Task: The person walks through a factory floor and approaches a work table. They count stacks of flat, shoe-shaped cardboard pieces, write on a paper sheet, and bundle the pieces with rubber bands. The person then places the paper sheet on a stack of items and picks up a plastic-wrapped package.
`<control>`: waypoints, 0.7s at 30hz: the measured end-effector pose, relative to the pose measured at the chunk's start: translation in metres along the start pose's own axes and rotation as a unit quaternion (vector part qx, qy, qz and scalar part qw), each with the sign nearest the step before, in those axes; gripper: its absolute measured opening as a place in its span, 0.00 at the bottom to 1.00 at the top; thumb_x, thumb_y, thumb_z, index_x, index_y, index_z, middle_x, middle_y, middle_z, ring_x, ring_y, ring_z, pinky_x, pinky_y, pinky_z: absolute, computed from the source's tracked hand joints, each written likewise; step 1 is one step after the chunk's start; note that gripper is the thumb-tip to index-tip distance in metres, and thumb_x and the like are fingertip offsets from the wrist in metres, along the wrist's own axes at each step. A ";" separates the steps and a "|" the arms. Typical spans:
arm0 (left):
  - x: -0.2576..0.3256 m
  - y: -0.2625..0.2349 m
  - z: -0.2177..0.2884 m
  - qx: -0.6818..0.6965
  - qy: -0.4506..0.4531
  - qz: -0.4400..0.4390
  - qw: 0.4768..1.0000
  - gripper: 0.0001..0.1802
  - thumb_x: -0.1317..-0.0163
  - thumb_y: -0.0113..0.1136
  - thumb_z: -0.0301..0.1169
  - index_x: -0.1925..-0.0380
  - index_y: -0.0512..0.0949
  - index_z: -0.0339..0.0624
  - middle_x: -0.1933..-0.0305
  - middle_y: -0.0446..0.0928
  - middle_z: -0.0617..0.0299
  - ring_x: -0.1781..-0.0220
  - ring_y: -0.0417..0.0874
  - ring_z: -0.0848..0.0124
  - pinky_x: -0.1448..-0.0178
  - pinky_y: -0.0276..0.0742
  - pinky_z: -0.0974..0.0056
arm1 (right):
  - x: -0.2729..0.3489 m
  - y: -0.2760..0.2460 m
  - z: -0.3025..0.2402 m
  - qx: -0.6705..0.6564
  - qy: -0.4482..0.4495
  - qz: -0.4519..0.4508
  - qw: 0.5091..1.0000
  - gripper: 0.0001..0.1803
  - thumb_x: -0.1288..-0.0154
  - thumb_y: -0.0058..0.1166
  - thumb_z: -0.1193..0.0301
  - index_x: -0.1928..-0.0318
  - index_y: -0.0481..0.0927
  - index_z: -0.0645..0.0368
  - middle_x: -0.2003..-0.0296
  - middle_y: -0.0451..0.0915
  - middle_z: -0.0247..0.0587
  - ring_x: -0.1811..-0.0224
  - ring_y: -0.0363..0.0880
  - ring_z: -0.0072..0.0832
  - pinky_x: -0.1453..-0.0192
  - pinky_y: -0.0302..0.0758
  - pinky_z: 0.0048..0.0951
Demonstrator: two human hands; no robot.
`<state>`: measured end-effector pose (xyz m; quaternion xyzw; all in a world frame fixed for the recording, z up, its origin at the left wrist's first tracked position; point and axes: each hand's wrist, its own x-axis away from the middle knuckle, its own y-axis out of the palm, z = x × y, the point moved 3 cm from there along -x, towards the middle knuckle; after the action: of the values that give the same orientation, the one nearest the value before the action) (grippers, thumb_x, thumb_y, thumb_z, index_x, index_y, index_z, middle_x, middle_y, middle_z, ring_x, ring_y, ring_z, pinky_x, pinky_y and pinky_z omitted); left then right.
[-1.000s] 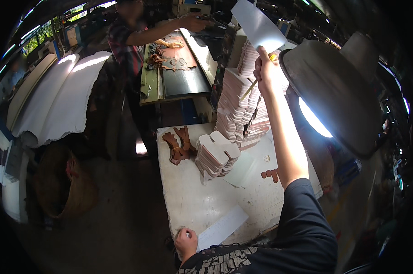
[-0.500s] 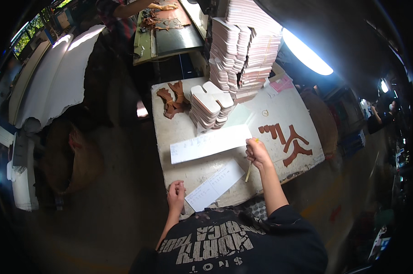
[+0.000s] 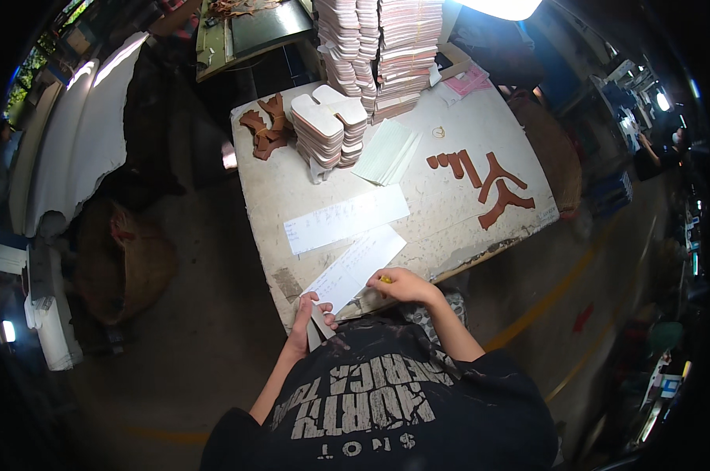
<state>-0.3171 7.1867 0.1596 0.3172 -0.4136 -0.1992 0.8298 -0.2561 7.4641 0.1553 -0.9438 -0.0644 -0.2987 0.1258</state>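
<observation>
At the worktop (image 3: 449, 204), the left hand (image 3: 304, 318) is pinching a paper strip's (image 3: 355, 267) near end; the right hand (image 3: 402, 284) is gripping a yellow pen (image 3: 385, 279).

Person seen from above, lower centre of the view. The torso is covered by a black short-sleeved T-shirt printed across the chest with large pale block lettering in several rows, upside down from this viewpoint. The sleeves are loose and end near the elbow, leaving both forearms bare. The left hand (image 3: 304, 320) and right hand (image 3: 402, 286) are bare: no gloves, rings, watch or wristband can be made out.
</observation>
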 end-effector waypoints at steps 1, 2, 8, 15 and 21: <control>0.002 -0.001 0.002 -0.066 -0.008 0.022 0.998 0.15 0.17 0.55 0.44 0.44 0.69 0.48 0.57 0.74 0.58 0.63 0.78 0.68 0.54 0.81 0.60 | 0.001 0.009 -0.009 0.029 -0.009 -0.042 0.999 0.23 0.17 0.57 0.53 0.48 0.88 0.62 0.67 0.88 0.37 0.65 0.83 0.24 0.55 0.80 0.29; 0.004 -0.003 0.004 -0.135 -0.014 0.054 0.989 0.13 0.17 0.55 0.40 0.43 0.69 0.48 0.57 0.74 0.58 0.62 0.78 0.68 0.52 0.82 0.58 | 0.000 0.018 -0.017 0.029 -0.002 -0.068 0.997 0.24 0.17 0.57 0.51 0.48 0.88 0.62 0.67 0.88 0.38 0.64 0.83 0.24 0.54 0.80 0.29; -0.012 0.012 0.028 -0.061 0.052 0.001 0.997 0.37 0.19 0.45 0.23 0.13 0.50 0.52 0.19 0.63 0.35 0.18 0.70 0.44 0.21 0.75 0.44 | -0.017 0.061 -0.042 0.027 -0.078 -0.103 0.991 0.29 0.20 0.59 0.46 0.47 0.87 0.63 0.65 0.89 0.40 0.61 0.86 0.26 0.51 0.81 0.30; -0.014 0.029 0.012 -0.089 0.045 0.019 0.995 0.37 0.16 0.43 0.25 0.12 0.47 0.53 0.16 0.60 0.35 0.19 0.71 0.44 0.23 0.78 0.44 | -0.034 0.054 -0.027 -0.037 -0.085 0.043 0.995 0.20 0.29 0.70 0.56 0.62 0.84 0.63 0.70 0.88 0.46 0.66 0.87 0.35 0.59 0.81 0.37; -0.024 0.017 0.006 -0.009 0.058 0.070 0.996 0.37 0.18 0.47 0.27 0.13 0.51 0.52 0.16 0.60 0.38 0.16 0.67 0.45 0.20 0.74 0.44 | -0.041 0.037 -0.010 0.002 -0.048 -0.051 0.998 0.28 0.26 0.65 0.46 0.61 0.86 0.63 0.69 0.89 0.44 0.65 0.88 0.32 0.56 0.83 0.35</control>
<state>-0.3342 7.2106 0.1604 0.2907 -0.3842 -0.1258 0.8672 -0.2874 7.4243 0.1325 -0.9523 -0.1187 -0.2588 0.1096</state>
